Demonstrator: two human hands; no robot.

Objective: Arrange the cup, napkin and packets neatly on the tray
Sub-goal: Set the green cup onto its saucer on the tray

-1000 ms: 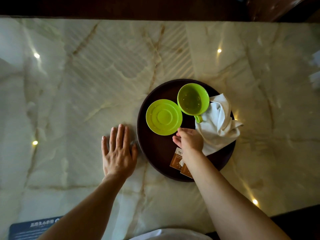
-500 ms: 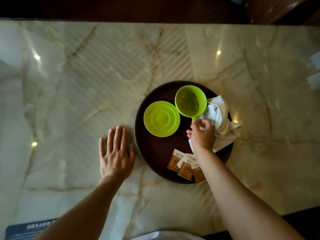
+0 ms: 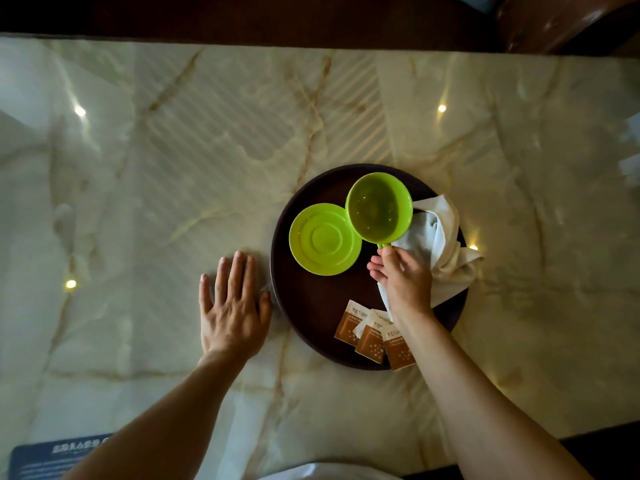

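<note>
A round dark brown tray [image 3: 311, 306] lies on the marble table. On it are a green saucer [image 3: 323, 239], a green cup [image 3: 379, 207] overlapping the saucer's right edge, a crumpled white napkin [image 3: 441, 244] on the right, and three brown packets [image 3: 372, 336] at the near rim. My right hand [image 3: 403, 278] pinches the cup's small handle at its near side. My left hand [image 3: 233, 306] rests flat on the table, its thumb against the tray's left rim.
The pale marble table [image 3: 173, 185] ends in a dark far edge. A dark blue card [image 3: 52, 457] lies at the near left corner. A brown chair back [image 3: 561, 22] shows at the far right.
My right hand moved from beside the saucer to the cup's handle and took hold of it, uncovering the packets. The cup has shifted slightly. The left hand has stayed put.
</note>
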